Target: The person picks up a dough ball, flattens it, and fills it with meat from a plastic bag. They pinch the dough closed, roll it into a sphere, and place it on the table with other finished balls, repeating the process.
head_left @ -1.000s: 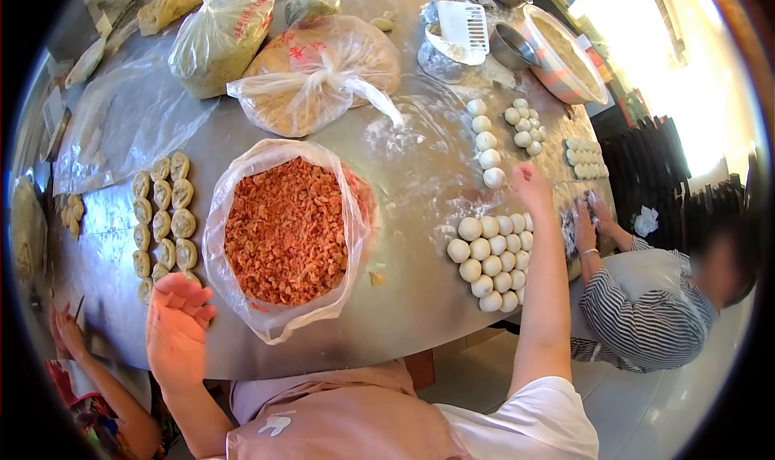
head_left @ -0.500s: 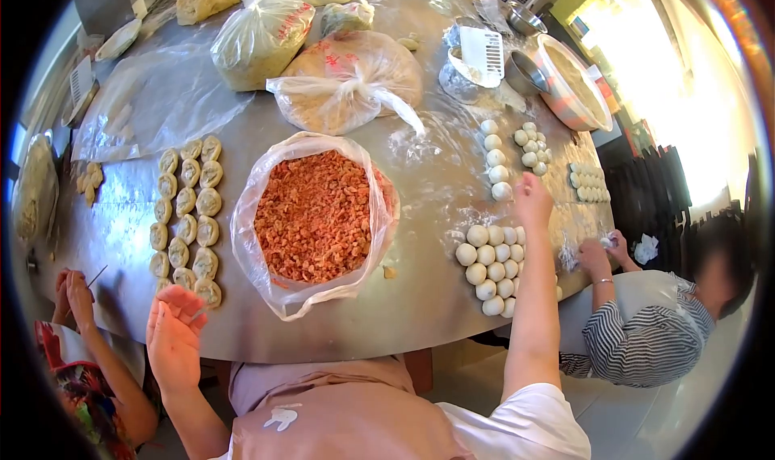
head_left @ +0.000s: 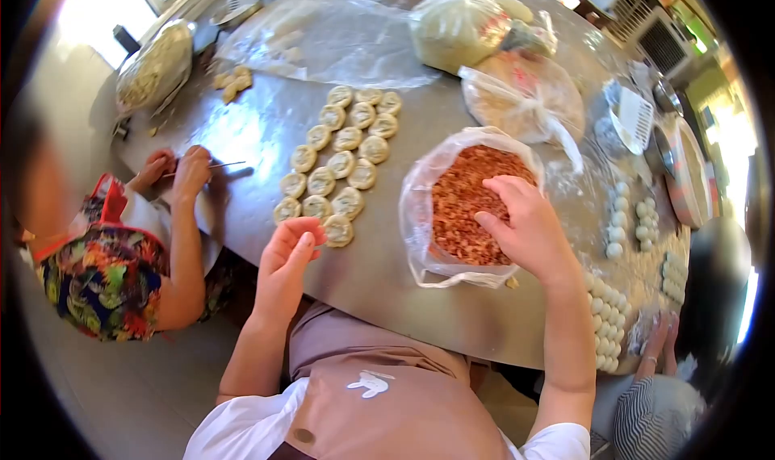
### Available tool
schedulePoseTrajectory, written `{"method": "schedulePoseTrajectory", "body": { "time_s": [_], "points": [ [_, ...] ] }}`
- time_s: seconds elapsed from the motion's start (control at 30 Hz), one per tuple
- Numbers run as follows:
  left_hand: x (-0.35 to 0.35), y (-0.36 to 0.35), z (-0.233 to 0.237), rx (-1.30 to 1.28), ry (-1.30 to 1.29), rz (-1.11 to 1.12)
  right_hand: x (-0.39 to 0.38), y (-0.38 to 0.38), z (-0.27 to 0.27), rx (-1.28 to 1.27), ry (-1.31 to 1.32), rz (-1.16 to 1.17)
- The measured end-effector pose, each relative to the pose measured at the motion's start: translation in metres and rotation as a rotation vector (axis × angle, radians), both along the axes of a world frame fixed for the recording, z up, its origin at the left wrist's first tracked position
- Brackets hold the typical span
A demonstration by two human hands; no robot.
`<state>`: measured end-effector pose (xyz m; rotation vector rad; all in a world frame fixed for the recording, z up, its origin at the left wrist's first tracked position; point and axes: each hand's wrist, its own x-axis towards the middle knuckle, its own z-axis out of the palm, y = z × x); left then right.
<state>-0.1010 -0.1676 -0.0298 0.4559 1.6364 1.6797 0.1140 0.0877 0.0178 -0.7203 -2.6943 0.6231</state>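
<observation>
The R hand [head_left: 521,222] is now over the red-brown bits [head_left: 462,210] in the open plastic bag [head_left: 416,206]. Half a sec ago it was way over by the white dough balls [head_left: 607,323], w/ its fingers close together. Now the thumb and fingers are spread w/ a gap btwn them, & the red-brown bits show thru it. I see nothing in its grip. Can't tell if the fingertips touch the bits.

The L hand [head_left: 286,258] is a bit curled, thumb near the fingers. Can't tell if it has hold of anything. It's right by the low end of the rows of flat dough rounds [head_left: 341,165], b/c it was near there before too. Those rounds sit on the metal tbl [head_left: 379,278], L of the bag.

The cam has swung left, so the bag & rounds show farther right in the view than before. The person in the flowery top [head_left: 121,278] shows more now, still holding a thin stick [head_left: 228,165] at the tbl edge. The person w/ the striped sleeve [head_left: 658,403] is now down at the R edge, so less of them shows.
</observation>
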Motion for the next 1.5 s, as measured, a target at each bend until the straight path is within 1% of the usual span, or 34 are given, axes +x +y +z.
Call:
{"method": "schedulePoseTrajectory", "body": {
  "time_s": [0.07, 0.13, 0.17, 0.2, 0.23, 0.3, 0.33, 0.37, 0.43, 0.5, 0.53, 0.57, 0.63, 0.67, 0.77, 0.8, 0.87, 0.9, 0.97, 1.03, 1.13, 1.23, 1.27, 1.3, 1.37, 1.4, 1.47, 1.5],
  "points": [
    [-0.004, -0.007, -0.006, 0.001, 0.04, 0.054, -0.021, -0.002, -0.021, 0.058, -0.039, 0.005],
    [-0.011, -0.015, -0.028, -0.055, 0.232, 0.15, -0.036, -0.007, -0.038, 0.107, -0.117, 0.009],
    [-0.017, -0.019, -0.041, -0.092, 0.33, 0.202, -0.038, -0.01, -0.036, 0.05, -0.131, 0.039],
    [-0.024, -0.023, -0.054, -0.224, 0.47, 0.254, -0.037, -0.013, -0.028, -0.01, -0.15, 0.069],
    [-0.026, -0.021, -0.046, -0.364, 0.584, 0.293, -0.036, -0.015, -0.021, -0.067, -0.172, 0.096],
    [-0.04, -0.02, -0.066, -0.475, 0.834, 0.337, -0.029, -0.014, -0.007, -0.11, -0.248, 0.086],
    [-0.048, -0.018, -0.076, -0.555, 0.899, 0.342, -0.027, -0.014, -0.004, -0.127, -0.29, 0.068],
    [-0.055, -0.014, -0.087, -0.63, 0.962, 0.339, -0.029, -0.013, -0.004, -0.063, -0.29, 0.066],
    [-0.06, 0.0, -0.092, -0.781, 1.098, 0.301, -0.024, -0.008, -0.006, 0.07, -0.306, 0.032],
    [-0.065, 0.007, -0.088, -0.702, 1.024, 0.163, -0.024, -0.014, -0.011, 0.099, -0.302, 0.037],
    [-0.064, 0.009, -0.088, -0.622, 1.063, 0.191, -0.026, -0.018, -0.011, 0.022, -0.294, 0.026],
    [-0.062, 0.011, -0.087, -0.59, 0.995, 0.172, -0.027, -0.019, -0.01, -0.058, -0.281, 0.018],
    [-0.058, 0.009, -0.081, -0.536, 0.864, 0.144, -0.027, -0.017, -0.008, -0.101, -0.319, 0.012],
    [-0.055, 0.008, -0.078, -0.563, 0.85, 0.156, -0.027, -0.014, -0.006, -0.123, -0.336, 0.013],
    [-0.055, 0.002, -0.087, -0.157, 0.163, 0.275, -0.025, -0.004, -0.001, -0.155, -0.371, -0.02],
    [-0.047, 0.009, -0.057, 0.054, -0.231, 0.252, -0.023, 0.001, -0.002, -0.159, -0.341, -0.039],
    [-0.039, 0.019, -0.028, 0.223, -0.442, 0.131, -0.019, 0.01, -0.007, -0.162, -0.285, -0.058],
    [-0.034, 0.026, -0.02, 0.315, -0.54, 0.072, -0.02, 0.011, -0.003, -0.219, -0.255, -0.092],
    [-0.012, 0.051, -0.008, 0.415, -0.715, -0.102, -0.023, 0.008, 0.011, -0.335, -0.186, -0.166],
    [0.013, 0.08, 0.015, 0.319, -0.762, -0.285, -0.022, 0.008, 0.017, -0.385, -0.091, -0.221],
    [0.042, 0.116, 0.029, 0.14, -0.814, -0.427, -0.019, 0.004, 0.033, -0.489, 0.06, -0.269],
    [0.064, 0.148, 0.023, 0.062, -0.81, -0.381, -0.018, -0.002, 0.041, -0.568, 0.142, -0.266],
    [0.07, 0.155, 0.021, 0.1, -0.806, -0.35, -0.021, -0.006, 0.042, -0.576, 0.151, -0.251],
    [0.072, 0.16, 0.019, 0.122, -0.905, -0.322, -0.021, -0.007, 0.043, -0.585, 0.161, -0.236],
    [0.073, 0.168, 0.015, 0.164, -1.101, -0.26, -0.019, -0.003, 0.027, -0.447, 0.122, -0.173],
    [0.075, 0.171, 0.012, 0.268, -1.132, -0.283, -0.022, -0.005, 0.024, -0.37, 0.094, -0.143],
    [0.078, 0.173, 0.012, 0.249, -1.146, -0.234, -0.025, -0.009, 0.025, -0.219, 0.037, -0.071],
    [0.078, 0.173, 0.014, 0.241, -1.152, -0.203, -0.026, -0.012, 0.029, -0.308, 0.055, -0.123]
  ]
}}
